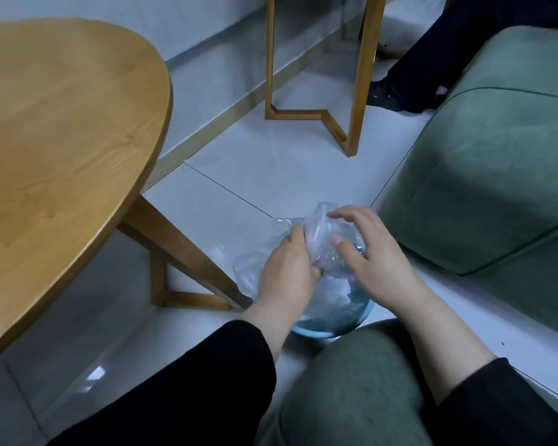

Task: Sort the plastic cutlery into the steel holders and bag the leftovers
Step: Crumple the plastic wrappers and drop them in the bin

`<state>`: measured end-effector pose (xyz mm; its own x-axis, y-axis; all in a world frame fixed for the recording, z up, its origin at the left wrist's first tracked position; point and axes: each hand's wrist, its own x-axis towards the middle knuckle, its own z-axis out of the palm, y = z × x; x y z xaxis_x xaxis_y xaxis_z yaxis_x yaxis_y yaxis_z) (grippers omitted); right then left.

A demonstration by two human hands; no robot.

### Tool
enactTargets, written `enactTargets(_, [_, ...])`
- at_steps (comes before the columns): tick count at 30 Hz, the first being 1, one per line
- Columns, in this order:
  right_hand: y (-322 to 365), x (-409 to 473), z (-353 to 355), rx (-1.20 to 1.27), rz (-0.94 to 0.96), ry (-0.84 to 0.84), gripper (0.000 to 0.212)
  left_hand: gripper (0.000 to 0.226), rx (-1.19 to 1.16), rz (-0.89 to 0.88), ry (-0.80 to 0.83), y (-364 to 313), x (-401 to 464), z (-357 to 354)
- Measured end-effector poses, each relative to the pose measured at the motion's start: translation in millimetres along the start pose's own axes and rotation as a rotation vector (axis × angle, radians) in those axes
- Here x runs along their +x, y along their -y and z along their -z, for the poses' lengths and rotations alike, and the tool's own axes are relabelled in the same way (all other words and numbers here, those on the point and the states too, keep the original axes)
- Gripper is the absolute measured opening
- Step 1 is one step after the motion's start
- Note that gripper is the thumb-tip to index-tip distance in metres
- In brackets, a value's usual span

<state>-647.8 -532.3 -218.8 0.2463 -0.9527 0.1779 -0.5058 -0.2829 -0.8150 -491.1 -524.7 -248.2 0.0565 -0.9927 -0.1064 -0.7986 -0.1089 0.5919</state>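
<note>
Far left: round wooden table point(55, 149), top bare in the visible part, its angled wooden leg point(174, 252) ran down to the tiled floor point(239, 175) toward the bin.

Centre bottom: light-blue bin point(335, 329) sat on the floor between the table leg and the person's green-trousered knee point(351, 381). Only a sliver of rim was visible; the rest sat under a clear plastic bag point(322, 233) draped over and into it. Bag contents were whitish and crumpled, too blurred to identify as cutlery.

Left hand point(287, 268), black sleeve point(207, 381): fingers curled round a bunched fold of the bag at the bin's left side, gripping it.

Right hand point(368, 252), just right of the left one: over the bag's raised top. Thumb pressed against the film, fingers arched and spread across the top of it. Whether they actually clamped the plastic, can't tell.

Upper centre: gold metal frame legs point(316, 114) stood on the floor by the wall.

Right: green upholstered sofa point(484, 175), its near corner just beside the bin. Top right, behind the sofa: another person's dark trouser leg and shoe point(397, 94) on the floor.
</note>
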Motion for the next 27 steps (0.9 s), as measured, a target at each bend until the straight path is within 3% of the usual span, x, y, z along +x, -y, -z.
enactTargets(3, [-9.9,2.2,-3.1,-0.111,0.06,-0.008,0.033,0.068,-0.063,0.005,0.147,3.1,7.4,-19.4])
enactTargets(5, [-18.3,2.6,-4.7,-0.196,0.061,-0.011,0.032,0.095,-0.081,0.006,0.275,10.3,9.9,-27.4])
enactTargets(7, [-30.2,1.4,-12.1,-0.311,-0.014,0.161,0.029,0.117,-0.065,0.017,0.392,19.8,8.2,-29.5])
enactTargets(9, [-39.0,0.9,-16.8,-0.385,-0.109,0.298,0.027,0.125,-0.071,0.025,0.471,28.3,6.7,-27.8])
enactTargets(12, [-46.0,3.3,-22.8,-0.487,-0.222,0.448,0.034,0.116,0.023,-0.045,0.548,33.6,2.6,-16.4])
enactTargets(16, [-47.8,8.5,-27.8,-0.621,-0.285,0.521,0.04,0.082,0.24,-0.143,0.457,31.4,-2.1,1.1])
enactTargets(19, [-52.9,16.0,-28.6,-0.674,-0.278,0.472,0.035,0.039,0.401,-0.209,0.236,30.6,-4.4,13.5])
enactTargets(22, [-55.9,21.4,-27.7,-0.741,-0.234,0.464,0.032,0.022,0.363,-0.302,-0.077,36.6,-3.3,24.5])
enactTargets(24, [-54.7,21.9,-29.1,-0.805,-0.177,0.457,0.032,0.039,0.401,-0.353,-0.194,45.4,-3.4,25.7])
enactTargets(27, [-52.5,21.1,-32.3,-0.712,-0.147,0.49,0.029,0.077,0.527,-0.243,0.229,54.8,-9.5,13.9])
